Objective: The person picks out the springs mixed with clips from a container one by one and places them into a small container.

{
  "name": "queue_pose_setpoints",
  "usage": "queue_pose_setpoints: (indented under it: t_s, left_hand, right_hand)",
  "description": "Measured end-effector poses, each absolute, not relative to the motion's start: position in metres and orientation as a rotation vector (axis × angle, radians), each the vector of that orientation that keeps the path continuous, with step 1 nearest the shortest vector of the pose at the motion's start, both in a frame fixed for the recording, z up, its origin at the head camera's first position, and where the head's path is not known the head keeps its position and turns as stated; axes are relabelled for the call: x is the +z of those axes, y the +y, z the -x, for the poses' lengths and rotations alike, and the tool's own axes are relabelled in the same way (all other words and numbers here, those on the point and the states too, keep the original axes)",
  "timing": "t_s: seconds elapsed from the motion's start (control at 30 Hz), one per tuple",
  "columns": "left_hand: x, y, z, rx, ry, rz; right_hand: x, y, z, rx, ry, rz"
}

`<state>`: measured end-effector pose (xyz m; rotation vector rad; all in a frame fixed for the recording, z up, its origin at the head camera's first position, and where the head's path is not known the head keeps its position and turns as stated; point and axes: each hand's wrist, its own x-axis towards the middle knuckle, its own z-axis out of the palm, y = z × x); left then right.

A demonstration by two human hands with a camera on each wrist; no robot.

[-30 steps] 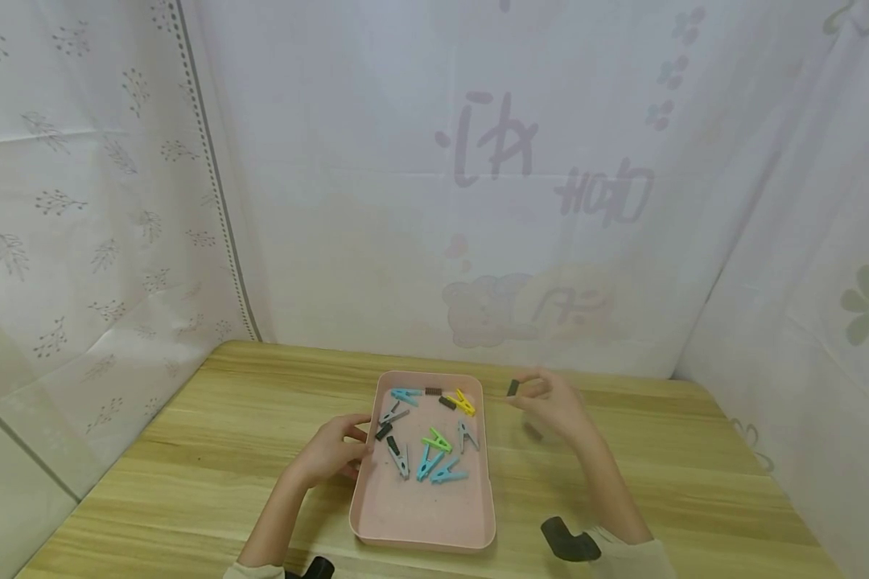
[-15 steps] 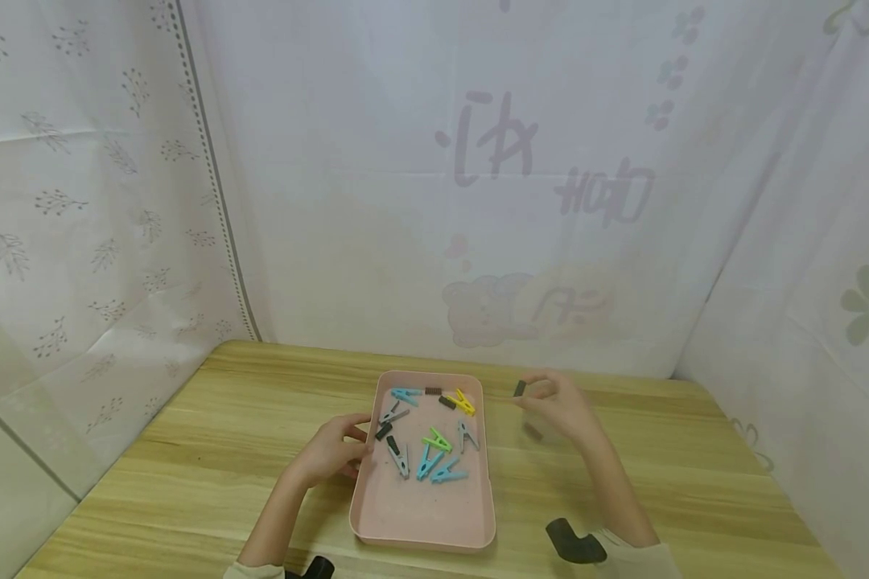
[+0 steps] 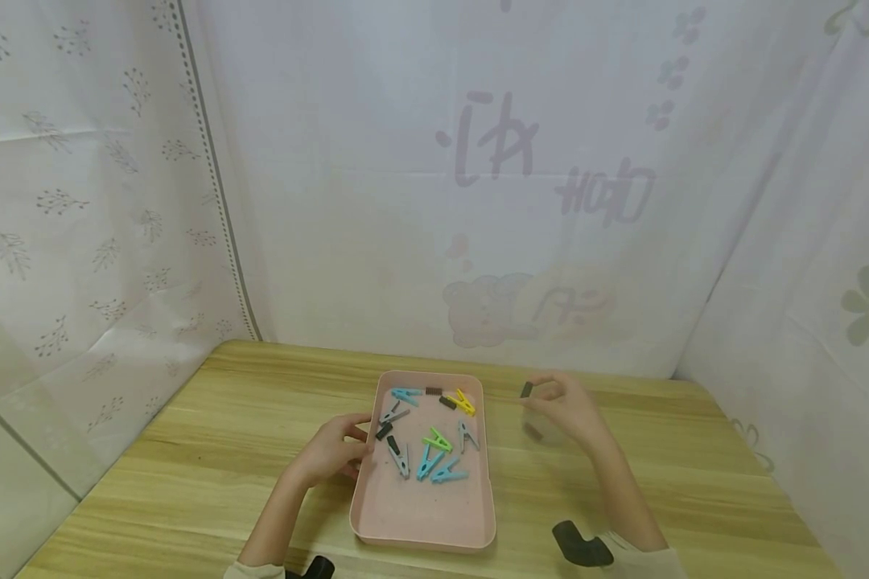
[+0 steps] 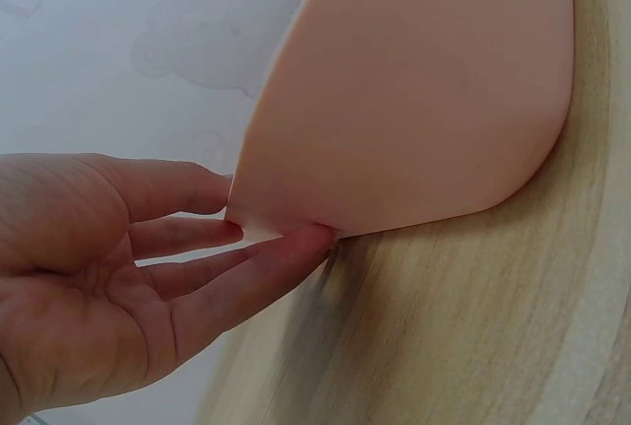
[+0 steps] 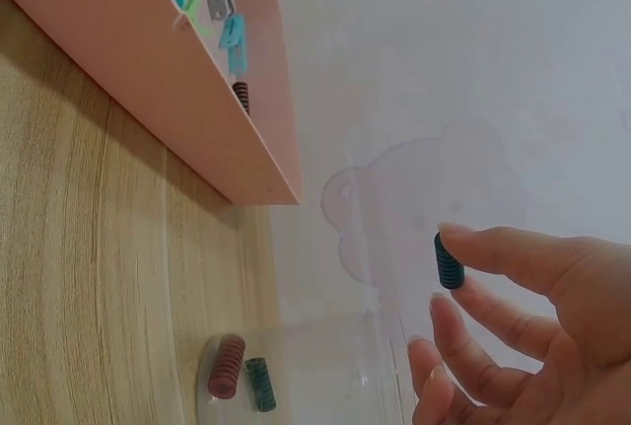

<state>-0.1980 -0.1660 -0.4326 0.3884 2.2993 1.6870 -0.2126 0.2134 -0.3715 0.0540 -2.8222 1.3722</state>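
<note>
Pink tray (image 3: 405, 515) steadied by our left hand (image 3: 331, 452), fingers pressed to its left wall. Right hand (image 3: 566, 407) pinches dark green spring (image 5: 449, 261), moved further right from tray, now above clear container (image 5: 325, 371) (two springs inside).

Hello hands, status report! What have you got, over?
Right hand pinching a small dark green spring. Left hand touching the pink tray's rim. Clear cup below holds two springs. Nothing in the way.
</note>
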Motion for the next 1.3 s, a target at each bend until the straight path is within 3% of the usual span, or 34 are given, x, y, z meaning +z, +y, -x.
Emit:
queue_pose_setpoints:
  t_s: [1.3]
  left_hand:
    - [-0.431, -0.166, 0.196, 1.676, 2.326, -0.374]
  right_hand:
    - [-0.376, 0.237, 0.206, 1.348, -2.82, -0.028]
